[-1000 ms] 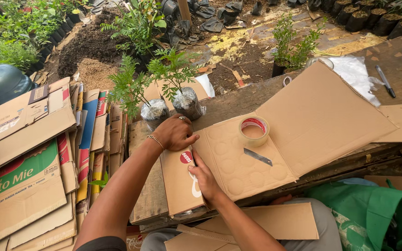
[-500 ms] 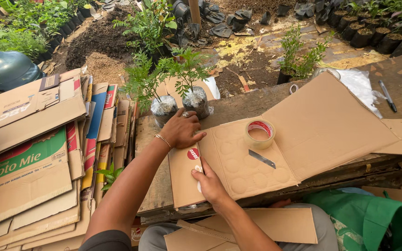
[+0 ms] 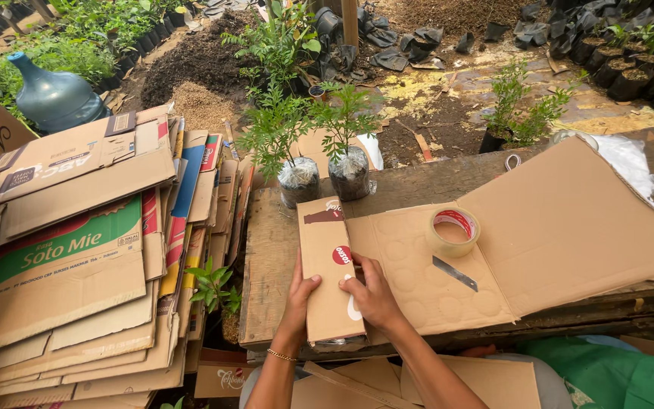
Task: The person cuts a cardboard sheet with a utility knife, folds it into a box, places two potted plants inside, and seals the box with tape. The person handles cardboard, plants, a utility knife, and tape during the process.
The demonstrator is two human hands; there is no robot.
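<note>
1. The flattened cardboard box point(image 3: 493, 250) lies spread across the wooden workbench point(image 3: 266, 280), and it serves as the landmark for everything else here; it lies opened out, probably so its panels can be worked one at a time

2. The narrow end flap point(image 3: 331, 273) at the left edge of that cardboard is lifted and folded inward, standing at a slant above the sheet, seemingly being bent along its crease

3. The left hand point(image 3: 300, 295) grips the flap's outer left edge, thumb on the upper face and fingers curled out of sight behind it, apparently to steady the fold

4. The right hand point(image 3: 372, 295) presses flat on the cardboard just right of the flap, fingers together and thumb touching the flap's face, likely holding the sheet down so only the flap moves

5. A roll of clear packing tape point(image 3: 453, 231) sits on the middle of the cardboard, with a bare cutter blade point(image 3: 454, 273) just below it, both near the hands

6. Two seedlings in wrapped pots point(image 3: 323, 174) stand on the bench just beyond the cardboard's far left corner

7. A stack of flattened cartons point(image 3: 77, 250) lies left of the cardboard, off the bench

8. A blue-green water jug point(image 3: 51, 98) rests on the ground, well beyond that stack
</note>
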